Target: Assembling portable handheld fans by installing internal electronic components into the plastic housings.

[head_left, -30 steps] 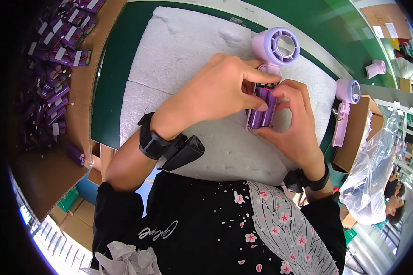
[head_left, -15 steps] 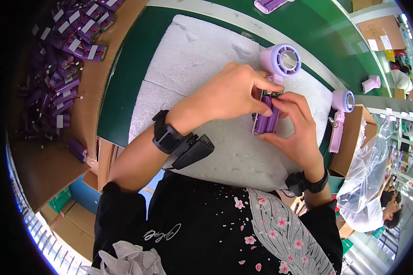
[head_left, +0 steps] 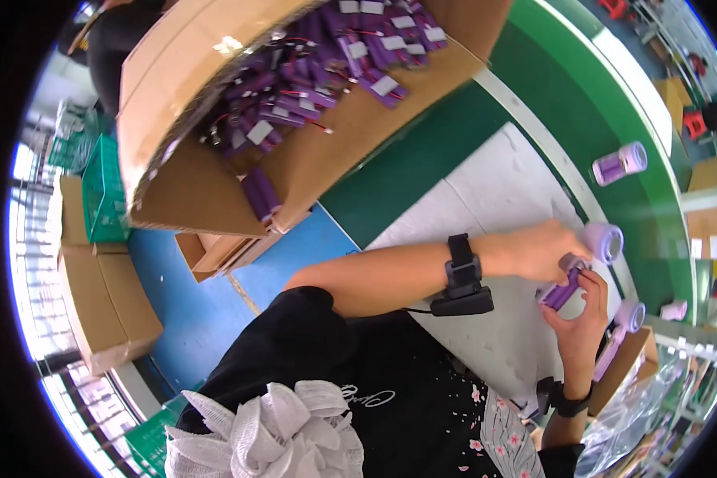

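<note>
Both of my hands meet at a lilac handheld fan point(head_left: 604, 242) over the white foam sheet. Its round head points away from me, and a purple battery pack point(head_left: 562, 295) lies in the opened handle. My left hand point(head_left: 543, 251) pinches the handle near the head, its fingertips partly hidden. Curled round the handle's lower part, my right hand point(head_left: 581, 319) has its thumb at the pack's near end and its fingers along the right side. The fingers cover the small parts between pack and head.
A large cardboard box point(head_left: 327, 171) at the upper left holds many purple battery packs point(head_left: 295, 95). Another fan point(head_left: 631, 316) lies to the right by a carton. A further one point(head_left: 620, 164) rests on the green bench. The foam sheet point(head_left: 486, 191) spreads under my hands.
My view has swung left, so the box of battery packs now shows large and my hands appear farther right. Both hands stay on the same fan.
</note>
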A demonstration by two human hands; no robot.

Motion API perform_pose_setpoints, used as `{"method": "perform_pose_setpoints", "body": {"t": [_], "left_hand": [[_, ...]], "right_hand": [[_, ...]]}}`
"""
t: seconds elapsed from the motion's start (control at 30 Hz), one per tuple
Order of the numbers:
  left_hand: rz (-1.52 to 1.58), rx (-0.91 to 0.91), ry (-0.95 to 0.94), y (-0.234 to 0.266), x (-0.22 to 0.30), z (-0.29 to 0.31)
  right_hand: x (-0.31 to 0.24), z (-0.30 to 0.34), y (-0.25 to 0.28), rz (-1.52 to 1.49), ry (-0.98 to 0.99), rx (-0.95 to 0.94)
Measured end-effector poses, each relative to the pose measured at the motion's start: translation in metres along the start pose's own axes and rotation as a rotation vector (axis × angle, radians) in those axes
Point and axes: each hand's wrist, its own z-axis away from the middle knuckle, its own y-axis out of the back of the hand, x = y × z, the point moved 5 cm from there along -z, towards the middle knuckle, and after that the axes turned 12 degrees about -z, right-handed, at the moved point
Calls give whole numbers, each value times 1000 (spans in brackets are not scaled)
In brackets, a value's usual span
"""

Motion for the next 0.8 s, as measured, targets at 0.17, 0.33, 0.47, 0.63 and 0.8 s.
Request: {"method": "perform_pose_setpoints", "body": {"t": [0.17, 0.33, 0.47, 0.63, 0.8], "left_hand": [[-164, 230, -147, 11, 3, 15], [-1000, 538, 489, 107, 46, 108], [-1250, 728, 867, 145, 58, 187], [-1239, 736, 1065, 138, 39, 236], [-1195, 747, 930, 133, 20, 233]], "right_hand": [[99, -20, 54, 223, -50, 325], [44, -5, 55, -77, -238, 275], [41, 24, 43, -204, -337, 94], [57, 22, 25, -370, -236, 94], [84, 14, 28, -463, -182, 159]]}}
